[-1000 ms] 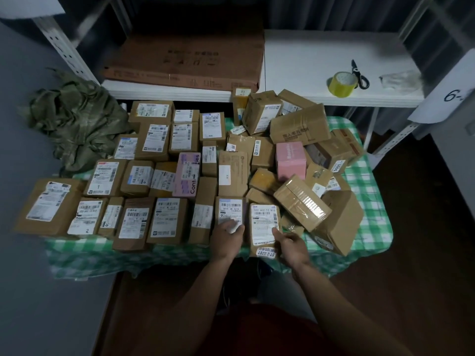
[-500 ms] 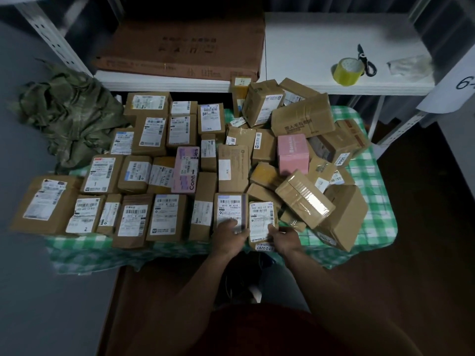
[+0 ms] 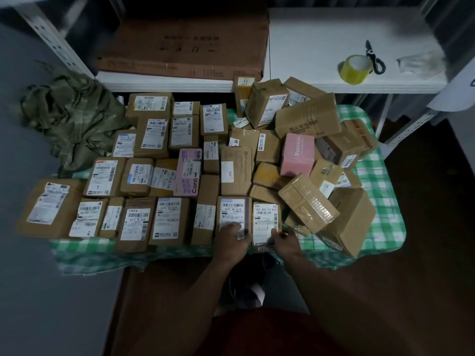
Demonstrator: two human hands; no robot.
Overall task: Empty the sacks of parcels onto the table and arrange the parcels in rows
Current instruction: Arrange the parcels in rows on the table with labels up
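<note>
At the tabletop's (image 3: 383, 227) near edge the left hand (image 3: 231, 240) rests flat on one labelled brown cardboard parcel (image 3: 232, 217); the right hand (image 3: 284, 241) grips its white-labelled neighbour (image 3: 266, 223); tumbled boxes (image 3: 308, 204) crowd right; a crumpled green sack (image 3: 74, 124) lies far-left.

From my feed, most of the bench (image 3: 385, 176) lies hidden under parcels, so I see its green checked cloth only at the right side and front edge, and the print on nearly every shipping label is too small and blurred for me to read. My left hand (image 3: 231, 238) covers the near end of one labelled parcel (image 3: 232, 214) and my right hand (image 3: 284, 240) covers the near right corner of the parcel beside it (image 3: 264, 222), so I cannot tell how the fingers lie against the cardboard. In the heap on the right several boxes are buried under a tilted taped box (image 3: 308, 201), and a white sign (image 3: 460, 86) is cut off by the right edge.
</note>
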